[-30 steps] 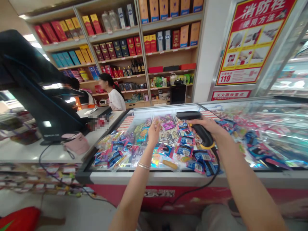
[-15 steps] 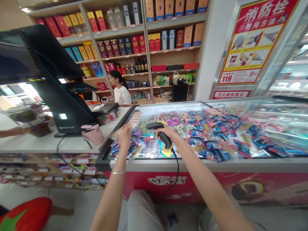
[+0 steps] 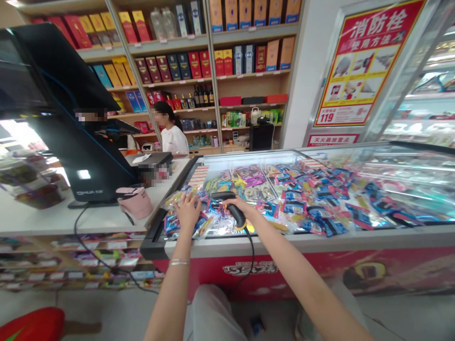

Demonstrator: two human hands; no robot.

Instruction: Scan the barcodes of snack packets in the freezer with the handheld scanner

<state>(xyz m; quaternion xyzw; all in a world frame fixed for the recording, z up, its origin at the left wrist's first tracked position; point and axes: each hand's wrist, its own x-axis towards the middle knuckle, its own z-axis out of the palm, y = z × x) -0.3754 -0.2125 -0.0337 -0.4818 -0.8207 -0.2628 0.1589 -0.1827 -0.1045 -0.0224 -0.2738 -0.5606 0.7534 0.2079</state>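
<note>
A shop interior: wooden shelves (image 3: pixel 170 61) of boxed liquor and bottles fill the back wall. A co-worker in a white shirt (image 3: pixel 173 141) stands before them, beyond a white table (image 3: pixel 71 220) carrying a black checkout terminal (image 3: pixel 85 161) and a pink cap (image 3: pixel 135 202). In front lies a long chest freezer (image 3: pixel 320 239) heaped with bright snack packets (image 3: pixel 298 206). Near its left end, the person's left hand (image 3: pixel 188 213) rests on the packets, fingers spread wide. Just beside it, the right hand (image 3: pixel 247 206) curls its fingers around the grip of a black corded barcode scanner (image 3: pixel 232 207), held over the packets. The scanner's cable (image 3: pixel 250 258) drops over the freezer's front edge.
</note>
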